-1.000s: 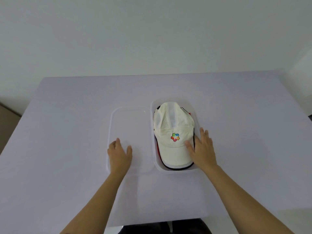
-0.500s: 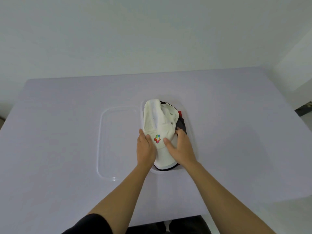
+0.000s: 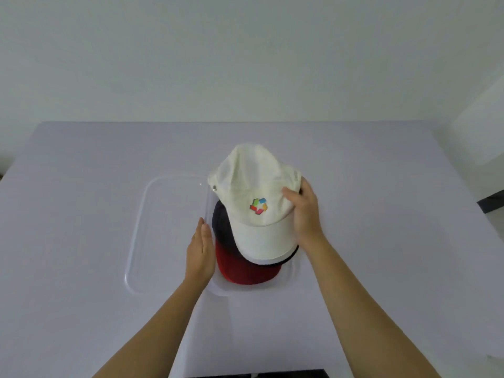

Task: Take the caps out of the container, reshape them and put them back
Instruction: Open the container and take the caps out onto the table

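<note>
The task was at its start. The white cap (image 3: 253, 186) with the coloured badge was above the container (image 3: 289, 279), raised over its far half, with its peak pointing toward the person. The right hand (image 3: 305, 211) gripped it at the crown's right side, thumb across the front panel and fingers curled round behind. The left hand (image 3: 200, 252) held nothing. Its fingers were straight and together, set edge-on against the left wall of the container, probably to steady it, though actual contact could not be told.

Inside the container a dark cap (image 3: 221, 227) lay over a red cap (image 3: 245, 268), whose peak filled the near end. Whether more caps lay beneath could not be seen. The clear lid (image 3: 163, 230) lay flat on the table (image 3: 81, 268), just left of the container.

No cap looked reshaped or returned yet. The white one had still to be shaped, and the two inside had yet to come out.
</note>
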The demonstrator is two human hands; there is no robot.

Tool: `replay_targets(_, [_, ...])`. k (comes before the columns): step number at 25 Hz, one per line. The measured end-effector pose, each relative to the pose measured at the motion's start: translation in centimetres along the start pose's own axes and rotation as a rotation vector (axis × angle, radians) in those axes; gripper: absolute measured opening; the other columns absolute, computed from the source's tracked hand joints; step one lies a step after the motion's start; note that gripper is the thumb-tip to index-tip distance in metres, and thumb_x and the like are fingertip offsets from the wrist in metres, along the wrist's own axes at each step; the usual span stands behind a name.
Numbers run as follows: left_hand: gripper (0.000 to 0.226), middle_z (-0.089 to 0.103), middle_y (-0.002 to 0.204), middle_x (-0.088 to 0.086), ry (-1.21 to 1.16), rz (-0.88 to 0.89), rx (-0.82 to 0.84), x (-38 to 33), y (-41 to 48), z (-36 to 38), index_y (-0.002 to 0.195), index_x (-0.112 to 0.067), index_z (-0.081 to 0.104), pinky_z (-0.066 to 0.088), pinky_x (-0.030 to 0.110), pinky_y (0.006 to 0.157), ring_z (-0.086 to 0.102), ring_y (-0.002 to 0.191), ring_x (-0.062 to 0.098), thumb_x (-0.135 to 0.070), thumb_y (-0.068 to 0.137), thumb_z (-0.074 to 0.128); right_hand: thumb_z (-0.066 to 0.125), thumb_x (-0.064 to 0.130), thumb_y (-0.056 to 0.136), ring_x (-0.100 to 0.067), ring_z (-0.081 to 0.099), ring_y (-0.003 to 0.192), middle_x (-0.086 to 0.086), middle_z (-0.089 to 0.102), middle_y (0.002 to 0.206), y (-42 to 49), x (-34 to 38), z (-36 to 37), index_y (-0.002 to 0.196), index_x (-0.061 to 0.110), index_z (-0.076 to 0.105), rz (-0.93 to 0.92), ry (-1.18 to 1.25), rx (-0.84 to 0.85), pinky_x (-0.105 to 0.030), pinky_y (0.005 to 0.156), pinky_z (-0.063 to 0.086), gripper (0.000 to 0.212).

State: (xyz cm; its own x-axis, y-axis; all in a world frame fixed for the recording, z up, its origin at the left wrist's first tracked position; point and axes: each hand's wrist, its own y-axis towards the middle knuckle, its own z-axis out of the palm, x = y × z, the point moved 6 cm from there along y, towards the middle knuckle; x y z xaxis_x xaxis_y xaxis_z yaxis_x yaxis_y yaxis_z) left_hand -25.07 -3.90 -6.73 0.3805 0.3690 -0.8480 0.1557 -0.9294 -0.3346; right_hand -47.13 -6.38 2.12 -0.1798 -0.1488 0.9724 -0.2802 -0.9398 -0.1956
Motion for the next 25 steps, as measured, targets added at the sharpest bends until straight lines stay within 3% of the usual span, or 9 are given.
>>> replay_targets(5, [0.053, 0.025, 0.156, 0.004, 0.173, 0.032, -0.045, 0.0, 0.2, 0.5, 0.15, -0.015, 0.019, 0.019, 0.032, 0.115, 0.026, 0.143, 0.021, -0.037, 0.102, 0.023, 0.051, 0.02, 0.071, -0.016, 0.065, 0.095, -0.001, 0.069, 0.105, 7.3, 0.9, -10.7, 0.105, 0.022, 0.063, 0.032, 0.124, -0.218, -0.032, 0.086, 0.051, 0.036])
replay_targets(8, [0.052, 0.028, 0.155, 0.006, 0.229, 0.02, -0.077, 0.2, 0.4, 0.4, 0.15, -0.014, 0.021, 0.022, 0.035, 0.114, 0.03, 0.141, 0.025, -0.035, 0.102, 0.025, 0.052, 0.021, 0.073, -0.019, 0.059, 0.109, -0.004, 0.063, 0.122, 10.5, -2.3, -13.9, 0.128, 0.017, 0.053, 0.117, -0.085, -0.239, -0.032, 0.092, 0.047, 0.055])
replay_targets(13, [0.051, 0.031, 0.154, 0.007, 0.267, 0.017, -0.104, 0.1, 0.4, 0.6, 0.149, -0.015, 0.022, 0.024, 0.038, 0.113, 0.032, 0.14, 0.028, -0.034, 0.102, 0.027, 0.052, 0.027, 0.092, -0.024, 0.048, 0.123, -0.007, 0.048, 0.136, 12.9, -7.2, -16.2, 0.139, 0.009, 0.032, 0.269, -0.32, -0.281, -0.028, 0.092, 0.038, 0.054])
replay_targets(16, [0.052, 0.035, 0.152, 0.009, 0.287, 0.016, -0.107, -0.1, 0.3, 0.7, 0.15, -0.016, 0.021, 0.027, 0.04, 0.112, 0.035, 0.138, 0.03, -0.034, 0.102, 0.027, 0.05, 0.032, 0.093, -0.027, 0.046, 0.125, -0.011, 0.046, 0.138, 14.8, -5.9, -15.8, 0.139, 0.006, 0.03, 0.209, -0.422, -0.312, -0.029, 0.095, 0.038, 0.057])
replay_targets(19, [0.052, 0.037, 0.15, 0.012, 0.287, 0.007, -0.105, -0.2, 0.3, 0.7, 0.15, -0.015, 0.021, 0.028, 0.04, 0.111, 0.037, 0.136, 0.031, -0.033, 0.102, 0.027, 0.05, 0.038, 0.091, -0.033, 0.035, 0.133, -0.018, 0.035, 0.144, 15.1, -4.8, -14.5, 0.144, 0.006, 0.024, 0.169, -0.646, -0.349, -0.042, 0.11, 0.032, 0.067])
replay_targets(21, [0.052, 0.038, 0.15, 0.012, 0.28, 0.011, -0.1, -0.3, 0.2, 0.7, 0.15, -0.015, 0.021, 0.028, 0.04, 0.111, 0.037, 0.136, 0.031, -0.033, 0.102, 0.028, 0.049, 0.033, 0.093, -0.032, 0.028, 0.137, -0.019, 0.031, 0.147, 13.6, -3.7, -12.2, 0.144, 0.003, 0.026, 0.043, -0.758, -0.348, -0.038, 0.113, 0.024, 0.063])
replay_targets(23, [0.052, 0.038, 0.15, 0.011, 0.275, 0.017, -0.101, -0.3, 0.2, 0.7, 0.15, -0.015, 0.021, 0.028, 0.039, 0.111, 0.037, 0.136, 0.03, -0.033, 0.102, 0.027, 0.047, 0.026, 0.095, -0.029, 0.038, 0.13, -0.018, 0.043, 0.139, 10.9, -2.2, -7.9, 0.134, 0.001, 0.04, -0.144, -0.745, -0.199, -0.03, 0.106, 0.027, 0.047])
replay_targets(25, [0.052, 0.036, 0.151, 0.009, 0.267, 0.019, -0.093, -0.4, 0.3, 0.6, 0.15, -0.014, 0.021, 0.028, 0.037, 0.111, 0.036, 0.137, 0.029, -0.034, 0.102, 0.026, 0.047, 0.026, 0.094, -0.028, 0.057, 0.105, -0.014, 0.065, 0.109, 7.2, -2.0, -2.6, 0.107, 0.006, 0.061, -0.331, -0.793, 0.057, -0.037, 0.097, 0.041, 0.027])
